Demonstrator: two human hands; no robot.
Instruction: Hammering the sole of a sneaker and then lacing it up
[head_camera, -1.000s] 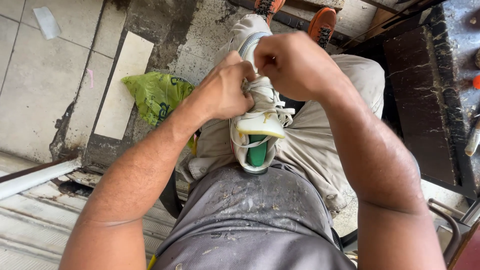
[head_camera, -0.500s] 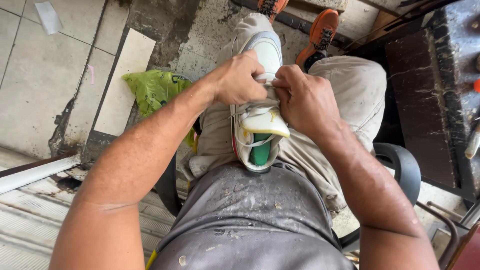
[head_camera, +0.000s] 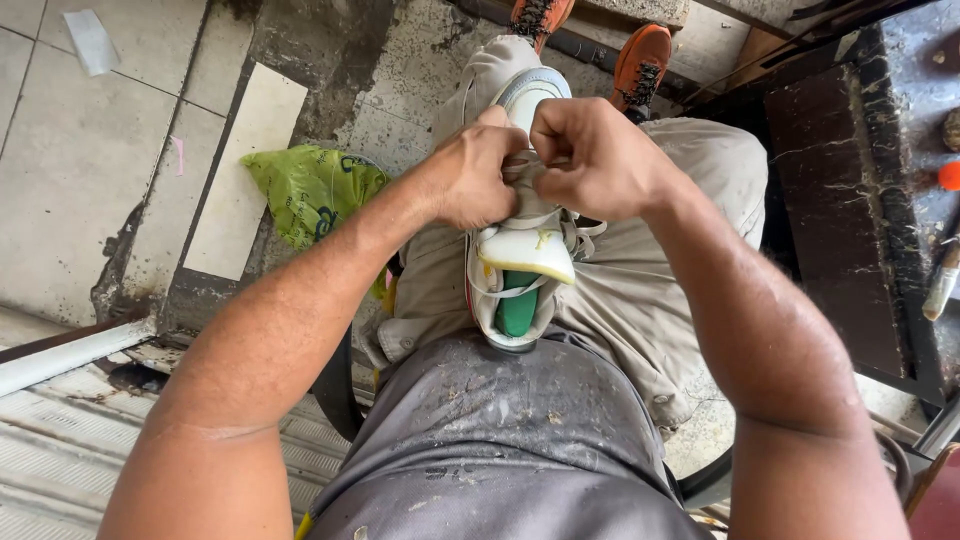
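Left hand (head_camera: 478, 172): clenched, fingers curled onto the upper of the white sneaker with green insole and pale yellow tongue (head_camera: 520, 270), pinching material near the lace area against the other hand.
Right hand (head_camera: 590, 160): also clenched into a fist on the same part of the shoe, knuckles up, meeting the left hand over the forefoot; what exactly sits between the fingers is hidden.
Shoe position: lies on the person's lap along the left thigh, heel opening toward the grey dust-speckled shirt (head_camera: 500, 440), rounded white toe cap (head_camera: 530, 88) pointing away.
Handling, as a judgement: light and easy to turn; rubber sole stiff, upper and tongue soft and foldable, loose white laces (head_camera: 585, 235) likely to slip or tangle. Best held by the firm sole edge or heel, with fingertips working the soft upper.
Left of the lap: crumpled thin green plastic bag (head_camera: 310, 190) on cracked grey concrete floor (head_camera: 90, 160), beside a pale rectangular tile strip (head_camera: 245, 170); ribbed metal threshold (head_camera: 60, 430) at the lower corner.
Centre: beige cloth trousers (head_camera: 690, 270), creased and matte.
Far end: orange shoes with black laces (head_camera: 640, 65) on the person's feet.
Right: dark worn stone-topped bench (head_camera: 830, 200), glossy and chipped, with a small tool handle (head_camera: 942, 282) at its edge.
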